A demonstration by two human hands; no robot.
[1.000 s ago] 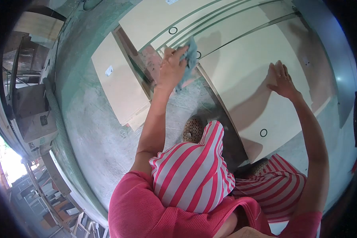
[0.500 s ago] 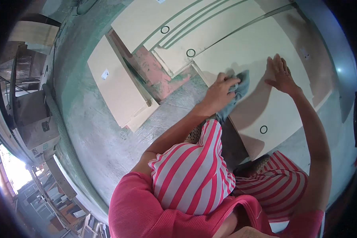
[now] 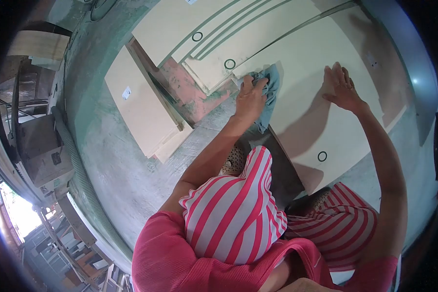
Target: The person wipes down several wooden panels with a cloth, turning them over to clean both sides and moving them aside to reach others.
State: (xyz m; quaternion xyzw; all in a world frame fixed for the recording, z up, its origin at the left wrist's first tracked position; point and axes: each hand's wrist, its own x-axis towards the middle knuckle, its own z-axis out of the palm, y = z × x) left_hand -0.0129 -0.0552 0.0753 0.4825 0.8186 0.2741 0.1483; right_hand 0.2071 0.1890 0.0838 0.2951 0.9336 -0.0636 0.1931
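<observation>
A pale flat board (image 3: 301, 104) with a dark ring on it lies before me. My left hand (image 3: 251, 100) is closed round a grey-blue cloth (image 3: 272, 90), at the board's left edge near its upper corner. Part of the cloth lies on the surface and part hangs down past the edge. Farther right, my right hand (image 3: 343, 87) rests on the same board with its fingers stretched out. It holds nothing, and its shadow falls on the board.
More pale panels (image 3: 180, 27) lie beyond, with dark gaps between them. A stack of boards (image 3: 138, 97) with a white label sits at the left. A ribbed hose (image 3: 80, 170) runs along the floor beside a grey machine box (image 3: 41, 146). Wood scraps (image 3: 90, 265) lie lower left.
My left hand has moved the cloth left and away from me, from the board's middle area to its left edge. My right hand has stayed nearly in place.
</observation>
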